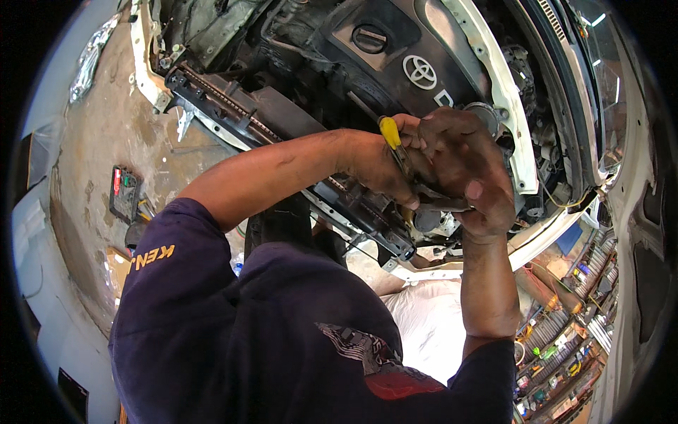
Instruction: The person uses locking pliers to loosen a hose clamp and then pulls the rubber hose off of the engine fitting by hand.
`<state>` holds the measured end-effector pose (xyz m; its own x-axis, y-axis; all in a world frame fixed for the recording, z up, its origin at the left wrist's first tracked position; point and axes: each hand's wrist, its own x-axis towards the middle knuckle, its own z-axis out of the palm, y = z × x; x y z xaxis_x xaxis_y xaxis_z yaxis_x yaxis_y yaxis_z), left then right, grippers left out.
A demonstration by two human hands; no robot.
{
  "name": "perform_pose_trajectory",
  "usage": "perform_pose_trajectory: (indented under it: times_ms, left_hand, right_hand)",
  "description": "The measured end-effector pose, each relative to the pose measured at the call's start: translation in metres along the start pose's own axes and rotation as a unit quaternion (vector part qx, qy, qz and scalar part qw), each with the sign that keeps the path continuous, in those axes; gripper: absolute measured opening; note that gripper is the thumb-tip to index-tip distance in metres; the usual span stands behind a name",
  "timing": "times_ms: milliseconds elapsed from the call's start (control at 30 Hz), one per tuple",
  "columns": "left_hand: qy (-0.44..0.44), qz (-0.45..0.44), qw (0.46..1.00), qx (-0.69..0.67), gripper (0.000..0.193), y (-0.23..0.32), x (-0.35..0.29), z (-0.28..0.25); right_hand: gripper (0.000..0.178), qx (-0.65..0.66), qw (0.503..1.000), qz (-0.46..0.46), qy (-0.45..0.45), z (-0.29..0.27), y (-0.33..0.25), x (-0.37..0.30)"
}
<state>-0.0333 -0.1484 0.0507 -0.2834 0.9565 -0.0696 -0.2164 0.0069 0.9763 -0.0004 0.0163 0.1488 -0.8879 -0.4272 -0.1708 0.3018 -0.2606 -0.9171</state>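
Note:
My left hand (378,169) reaches across from the left and is closed against a hand tool with a yellow grip (390,132) and a dark metal shaft. My right hand (470,159) is closed beside it, palm turned up, its fingertips near the yellow grip. Its thumb presses on a flat grey metal piece (445,203) that spans the gap between both hands. Whether this piece belongs to the yellow-gripped tool cannot be made out. Both hands are above the front of an engine bay, by the dark engine cover (388,49) with its round cap (369,39).
The radiator's top edge (233,106) runs diagonally under my left forearm. White body panels (519,127) frame the bay. On the stained floor at left lies a black tray (125,193) with a red item. Shelves of tools and parts (565,346) stand at lower right.

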Motion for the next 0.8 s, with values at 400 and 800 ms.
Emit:
perform_pose_trajectory:
  times_ms: [400,800]
  left_hand:
    - [-0.009,-0.153,0.988,0.005,0.056,0.045,0.018,0.017]
    - [0.071,-0.444,0.892,0.038,0.066,-0.009,-0.023,0.014]
  right_hand:
    - [0.049,-0.135,0.99,-0.033,0.019,-0.012,-0.016,-0.013]
    - [0.033,0.046,0.96,-0.218,0.167,-0.07,0.034,-0.141]
